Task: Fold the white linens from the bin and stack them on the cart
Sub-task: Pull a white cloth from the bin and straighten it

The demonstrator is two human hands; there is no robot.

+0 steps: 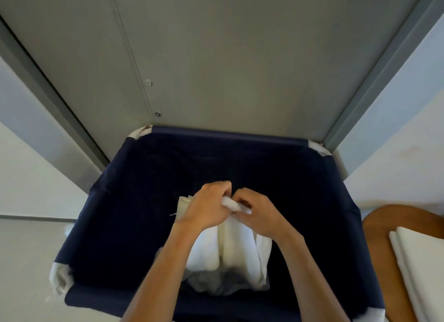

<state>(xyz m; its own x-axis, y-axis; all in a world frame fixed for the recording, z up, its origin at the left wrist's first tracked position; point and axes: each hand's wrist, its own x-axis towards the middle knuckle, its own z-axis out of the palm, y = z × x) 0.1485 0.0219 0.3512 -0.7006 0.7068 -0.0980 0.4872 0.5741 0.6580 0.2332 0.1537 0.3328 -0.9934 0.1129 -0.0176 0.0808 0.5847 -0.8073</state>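
- Gripping the bunched top edge of a white cloth linen [240, 249], the left hand [206, 206] has its fingers curled tight round the fabric. The right hand [258, 213] pinches the same edge just beside it, fingers also curled.
- The linen hangs from both hands in loose folds, its lower end down inside the deep navy-blue fabric bin [115, 225].
- White corner pieces [60, 276] show at the bin's rim, at the near left and at both far corners.
- Just beside the bin on the right is the rounded brown wooden top of the cart [382, 249], with a stack of folded white linens [422, 268] lying flat on it.
- A pale glossy floor [24, 261] lies left of the bin and meets a white wall [28, 177] along a thin grey line.
- Beyond the bin stand flat grey door panels [216, 57], set in a darker grey frame [383, 69], with white wall on either side.
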